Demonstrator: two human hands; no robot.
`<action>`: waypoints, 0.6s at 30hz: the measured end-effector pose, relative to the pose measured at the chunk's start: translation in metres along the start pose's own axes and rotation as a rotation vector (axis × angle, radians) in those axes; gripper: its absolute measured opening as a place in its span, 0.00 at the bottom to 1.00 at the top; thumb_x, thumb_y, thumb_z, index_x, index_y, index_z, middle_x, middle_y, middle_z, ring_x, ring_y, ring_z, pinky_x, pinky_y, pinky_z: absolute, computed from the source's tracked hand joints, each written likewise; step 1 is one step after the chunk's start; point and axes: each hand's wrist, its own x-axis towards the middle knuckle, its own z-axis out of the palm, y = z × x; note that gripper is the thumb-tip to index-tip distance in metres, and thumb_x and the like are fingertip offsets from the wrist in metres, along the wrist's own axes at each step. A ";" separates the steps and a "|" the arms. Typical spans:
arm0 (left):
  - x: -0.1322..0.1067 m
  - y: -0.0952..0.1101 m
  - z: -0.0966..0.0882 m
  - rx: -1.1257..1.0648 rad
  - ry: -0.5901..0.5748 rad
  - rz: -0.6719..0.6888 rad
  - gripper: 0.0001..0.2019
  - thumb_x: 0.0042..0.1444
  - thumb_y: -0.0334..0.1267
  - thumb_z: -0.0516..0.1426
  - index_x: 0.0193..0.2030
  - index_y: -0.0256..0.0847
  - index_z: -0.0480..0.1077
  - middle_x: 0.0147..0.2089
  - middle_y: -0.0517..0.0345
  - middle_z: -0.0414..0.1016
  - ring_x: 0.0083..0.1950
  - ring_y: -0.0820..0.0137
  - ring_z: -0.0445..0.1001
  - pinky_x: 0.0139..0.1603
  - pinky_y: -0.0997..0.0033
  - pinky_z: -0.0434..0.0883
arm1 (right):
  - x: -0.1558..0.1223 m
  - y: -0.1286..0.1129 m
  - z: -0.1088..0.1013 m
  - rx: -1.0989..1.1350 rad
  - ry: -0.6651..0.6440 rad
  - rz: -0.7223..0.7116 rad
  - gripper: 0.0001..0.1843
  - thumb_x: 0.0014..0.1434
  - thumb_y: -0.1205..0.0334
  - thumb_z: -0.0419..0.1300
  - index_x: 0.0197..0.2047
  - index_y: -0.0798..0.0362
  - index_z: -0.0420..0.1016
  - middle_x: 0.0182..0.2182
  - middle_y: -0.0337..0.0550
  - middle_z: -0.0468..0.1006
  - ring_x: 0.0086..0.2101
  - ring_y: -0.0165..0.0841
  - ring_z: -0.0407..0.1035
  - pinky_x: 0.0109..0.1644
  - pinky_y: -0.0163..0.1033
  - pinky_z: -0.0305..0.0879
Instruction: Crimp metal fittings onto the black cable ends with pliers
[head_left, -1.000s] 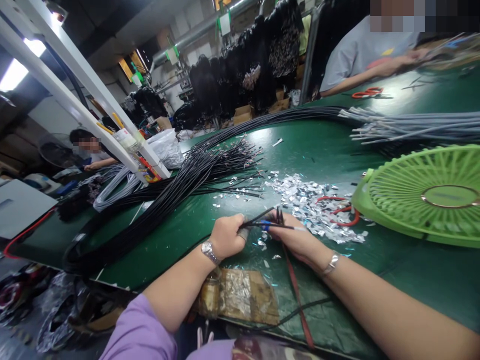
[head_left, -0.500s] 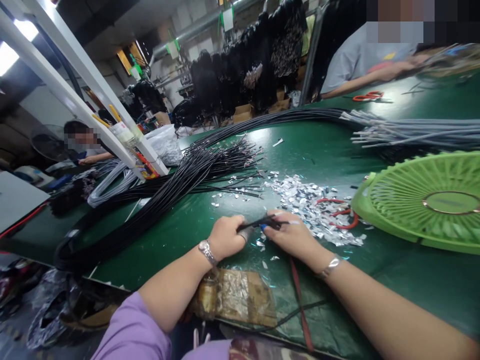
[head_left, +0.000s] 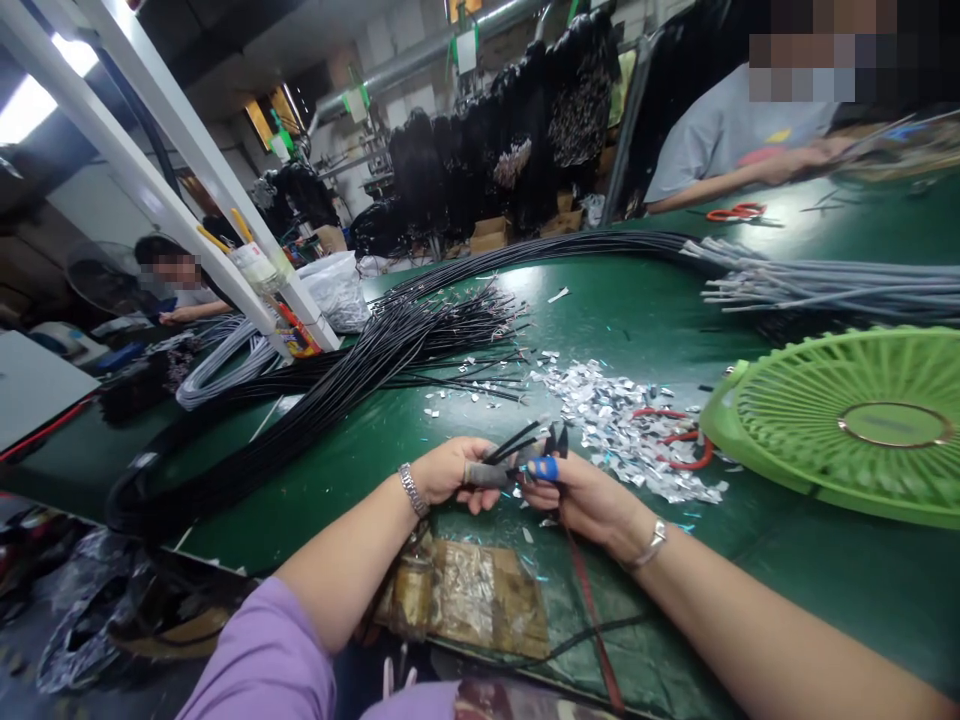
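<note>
The green table [head_left: 322,490] fills most of what I watch from afar, a long bundle of black cables [head_left: 360,370] curving over its left part and a green fan [head_left: 840,420] sitting at the right. I see the right forearm [head_left: 735,575] slant in from the lower right and the left forearm [head_left: 337,555] from the lower left, converging near the middle. A pile of silver scraps [head_left: 622,420] lies just beyond the right hand [head_left: 589,490]. I have the left hand [head_left: 454,470] pointing right, fingers curled around short cable ends [head_left: 516,440]; the right hand's fingers close on a dark-tipped tool [head_left: 562,442]. Those cable ends poke up between both hands, near the blue wrap [head_left: 544,468] on a right finger
</note>
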 end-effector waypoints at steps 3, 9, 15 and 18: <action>0.000 0.002 0.007 0.158 0.248 0.025 0.18 0.46 0.52 0.59 0.27 0.38 0.62 0.15 0.67 0.63 0.13 0.81 0.56 0.15 0.79 0.50 | 0.003 -0.006 -0.009 -0.502 0.208 -0.186 0.12 0.42 0.57 0.59 0.18 0.49 0.59 0.16 0.33 0.56 0.19 0.27 0.49 0.24 0.36 0.46; -0.008 0.006 0.014 0.540 0.484 0.213 0.12 0.53 0.41 0.55 0.22 0.38 0.62 0.16 0.66 0.61 0.20 0.78 0.58 0.22 0.77 0.55 | 0.002 -0.009 -0.018 -1.003 0.297 -0.402 0.05 0.47 0.62 0.55 0.22 0.49 0.65 0.20 0.38 0.65 0.24 0.33 0.59 0.28 0.37 0.54; -0.009 0.004 0.012 0.666 0.499 0.295 0.13 0.53 0.42 0.55 0.23 0.37 0.63 0.19 0.65 0.60 0.23 0.77 0.56 0.24 0.76 0.54 | 0.000 -0.009 -0.020 -0.929 0.232 -0.341 0.11 0.51 0.54 0.57 0.22 0.50 0.71 0.19 0.38 0.67 0.23 0.33 0.60 0.27 0.38 0.56; -0.009 0.003 0.010 0.633 0.448 0.305 0.14 0.52 0.44 0.56 0.23 0.38 0.63 0.19 0.65 0.61 0.23 0.78 0.56 0.24 0.76 0.54 | -0.001 -0.012 -0.019 -0.756 0.166 -0.307 0.14 0.48 0.50 0.61 0.19 0.50 0.70 0.19 0.39 0.68 0.24 0.32 0.60 0.28 0.37 0.55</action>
